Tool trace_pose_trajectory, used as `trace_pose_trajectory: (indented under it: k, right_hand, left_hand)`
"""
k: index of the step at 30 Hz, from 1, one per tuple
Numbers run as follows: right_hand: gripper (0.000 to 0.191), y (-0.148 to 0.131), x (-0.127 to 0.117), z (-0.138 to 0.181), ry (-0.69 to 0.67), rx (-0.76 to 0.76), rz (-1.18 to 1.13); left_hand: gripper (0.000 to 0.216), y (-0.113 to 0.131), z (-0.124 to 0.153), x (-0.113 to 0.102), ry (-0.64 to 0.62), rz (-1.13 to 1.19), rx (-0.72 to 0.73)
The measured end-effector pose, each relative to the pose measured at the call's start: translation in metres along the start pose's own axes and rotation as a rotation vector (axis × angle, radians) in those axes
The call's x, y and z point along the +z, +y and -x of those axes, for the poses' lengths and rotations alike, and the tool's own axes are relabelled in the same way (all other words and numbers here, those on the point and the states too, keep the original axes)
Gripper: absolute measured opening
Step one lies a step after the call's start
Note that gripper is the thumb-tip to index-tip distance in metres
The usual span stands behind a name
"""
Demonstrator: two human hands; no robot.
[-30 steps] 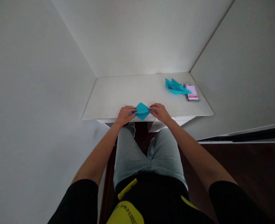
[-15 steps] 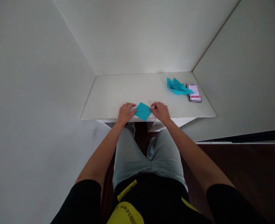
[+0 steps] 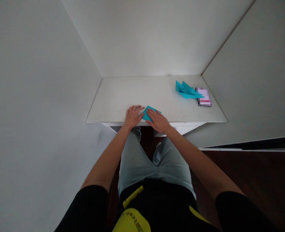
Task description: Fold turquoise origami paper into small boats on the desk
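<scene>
A small folded piece of turquoise paper lies flat near the front edge of the white table. My right hand lies flat on top of it, fingers stretched out, covering much of the sheet. My left hand rests flat on the tabletop just left of the paper, fingertips touching its left edge. Only the paper's upper part and right corner show between and beside the hands.
Several folded turquoise paper pieces sit at the table's back right, next to a blurred pink and white object. White walls close in on the left, back and right. Dark floor lies below, with my knees under the table edge.
My right hand has moved left from the paper's right corner onto the sheet and now presses on it. The paper is flatter than a second ago. My left hand has hardly moved.
</scene>
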State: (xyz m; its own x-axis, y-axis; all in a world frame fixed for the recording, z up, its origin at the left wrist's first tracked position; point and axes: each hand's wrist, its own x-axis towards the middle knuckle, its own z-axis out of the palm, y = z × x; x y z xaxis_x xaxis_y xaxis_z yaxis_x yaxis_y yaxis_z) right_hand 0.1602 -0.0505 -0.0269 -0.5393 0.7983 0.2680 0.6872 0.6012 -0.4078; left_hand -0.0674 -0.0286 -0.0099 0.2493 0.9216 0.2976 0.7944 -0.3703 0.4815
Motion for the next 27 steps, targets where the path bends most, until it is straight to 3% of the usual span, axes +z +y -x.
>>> trace_pose_trajectory:
  k: [5, 10, 13, 16, 19, 23, 27]
  right_hand:
    - [0.066, 0.034, -0.029, 0.026, -0.029, 0.036, 0.027]
    - [0.071, 0.045, -0.043, 0.046, -0.031, 0.0, -0.002]
    - [0.051, 0.042, -0.04, 0.05, 0.041, 0.017, -0.068]
    - [0.027, 0.037, -0.041, 0.047, 0.113, 0.053, -0.153]
    - [0.027, 0.033, -0.048, 0.04, 0.201, 0.16, -0.245]
    - [0.043, 0.039, -0.058, 0.022, 0.32, 0.306, -0.465]
    - [0.046, 0.055, -0.053, 0.009, 0.304, 0.342, -0.586]
  left_hand:
    - [0.029, 0.001, 0.001, -0.003, -0.013, 0.029, 0.045]
    - [0.03, 0.002, 0.02, -0.01, -0.106, 0.064, 0.172]
    - [0.045, 0.004, 0.034, -0.014, -0.165, 0.092, 0.218]
    - [0.029, 0.01, 0.038, -0.017, -0.165, 0.136, 0.225]
    - [0.01, 0.019, 0.025, -0.021, -0.091, 0.216, 0.17]
    - [0.022, 0.026, -0.003, -0.024, -0.061, 0.418, 0.046]
    - [0.019, 0.023, -0.02, -0.014, -0.098, 0.488, -0.009]
